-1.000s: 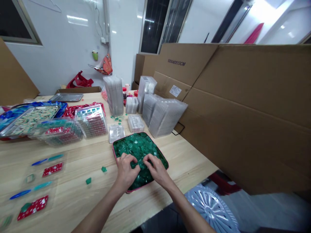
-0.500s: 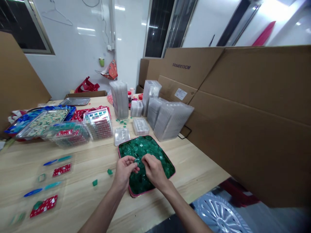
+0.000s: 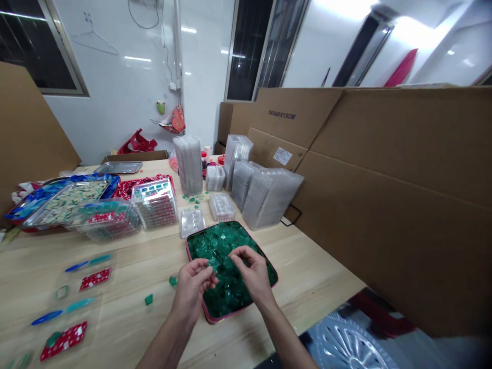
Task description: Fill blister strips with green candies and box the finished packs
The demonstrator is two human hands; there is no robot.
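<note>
A shallow tray with a pink-red rim (image 3: 206,313) stands in front of me, filled with small translucent green pieces (image 3: 226,238). Over its left side, my left hand (image 3: 194,282) is closed in a pinch, with a bit of a green piece showing at the thumb and forefinger. My right hand (image 3: 253,271) hovers over the tray's right half, thumb and forefinger pinched together; whatever may be between them is too small to make out. The two hands are apart. Two loose green pieces (image 3: 148,299) lie on the table left of my left hand.
Clear plastic packs with blue pens (image 3: 46,318) and red dotted pieces (image 3: 95,279) lie at left. Behind them are stacked filled packs (image 3: 156,202) and a tray of pale pieces (image 3: 69,202). Clear plastic trays (image 3: 272,197) stand at the back. Cardboard (image 3: 384,205) walls the right side.
My hands have moved apart: the right has drawn back rightward from the left, which shifted slightly left and down. The view has tilted up a little.
</note>
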